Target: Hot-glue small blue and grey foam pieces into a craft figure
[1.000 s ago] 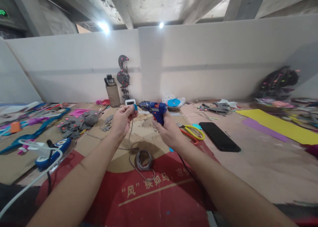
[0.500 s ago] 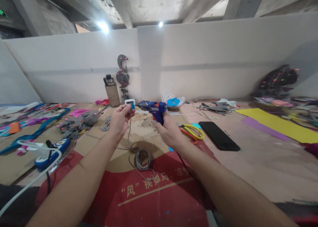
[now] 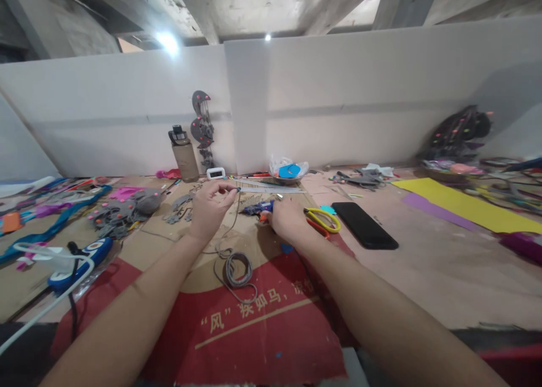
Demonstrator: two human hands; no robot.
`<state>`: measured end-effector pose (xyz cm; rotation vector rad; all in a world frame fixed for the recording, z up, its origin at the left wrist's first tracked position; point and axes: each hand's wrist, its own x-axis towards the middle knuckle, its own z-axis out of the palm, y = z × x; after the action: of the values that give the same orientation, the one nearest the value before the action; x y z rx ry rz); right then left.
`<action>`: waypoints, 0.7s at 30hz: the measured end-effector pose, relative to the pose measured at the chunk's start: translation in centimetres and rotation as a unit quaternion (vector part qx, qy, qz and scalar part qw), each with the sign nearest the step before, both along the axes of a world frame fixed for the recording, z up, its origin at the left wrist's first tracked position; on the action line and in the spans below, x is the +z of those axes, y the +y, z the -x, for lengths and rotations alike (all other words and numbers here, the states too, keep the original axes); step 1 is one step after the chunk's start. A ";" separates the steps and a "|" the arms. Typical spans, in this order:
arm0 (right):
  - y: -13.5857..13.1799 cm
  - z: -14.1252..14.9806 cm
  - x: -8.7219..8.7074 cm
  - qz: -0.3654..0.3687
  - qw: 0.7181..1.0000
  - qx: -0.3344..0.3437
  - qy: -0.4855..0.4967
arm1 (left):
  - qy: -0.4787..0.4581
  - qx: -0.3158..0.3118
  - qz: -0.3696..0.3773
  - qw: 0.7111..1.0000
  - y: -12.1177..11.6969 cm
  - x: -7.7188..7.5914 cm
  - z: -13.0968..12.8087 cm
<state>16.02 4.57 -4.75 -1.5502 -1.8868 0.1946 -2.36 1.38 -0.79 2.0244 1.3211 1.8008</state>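
Observation:
My left hand (image 3: 212, 209) is raised over the cardboard, thumb and forefinger pinched on the end of a thin grey cord (image 3: 235, 213). A tiny blue piece (image 3: 238, 190) shows at those fingertips. From there the cord runs down to a loose coil (image 3: 238, 269) on the red-printed cardboard (image 3: 271, 330). My right hand (image 3: 288, 220) is closed around a blue hot glue gun (image 3: 257, 208), low over the cardboard with its nozzle pointing left. The hand hides most of the gun's handle.
Yellow-handled pliers (image 3: 328, 220) and a black phone (image 3: 365, 225) lie right of my right hand. Behind are a ruler (image 3: 271, 188), a small white digital clock (image 3: 215, 173) and a bottle (image 3: 185, 160). A blue-and-white power strip (image 3: 82, 265) sits left, near grey felt pieces (image 3: 127, 211).
My right hand has lowered the glue gun to the cardboard. My left hand has moved slightly right relative to the clock, away from the gun, and the blue piece is now less visible.

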 end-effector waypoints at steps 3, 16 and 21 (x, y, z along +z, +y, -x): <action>-1.1 0.7 1.2 -0.060 0.990 0.050 0.116 | 0.079 0.028 -0.030 0.996 0.0 -0.1 -0.2; -2.6 3.4 2.1 0.114 0.806 0.247 0.525 | 0.059 -0.002 0.047 0.997 -0.3 -1.0 -1.0; -2.3 3.0 2.3 0.042 0.879 0.196 0.434 | -0.056 -0.095 0.130 0.985 -0.3 -1.0 -1.5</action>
<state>13.05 2.26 -2.47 -0.8512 -1.4136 0.9867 -0.88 1.13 -1.76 1.8173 1.2122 1.5455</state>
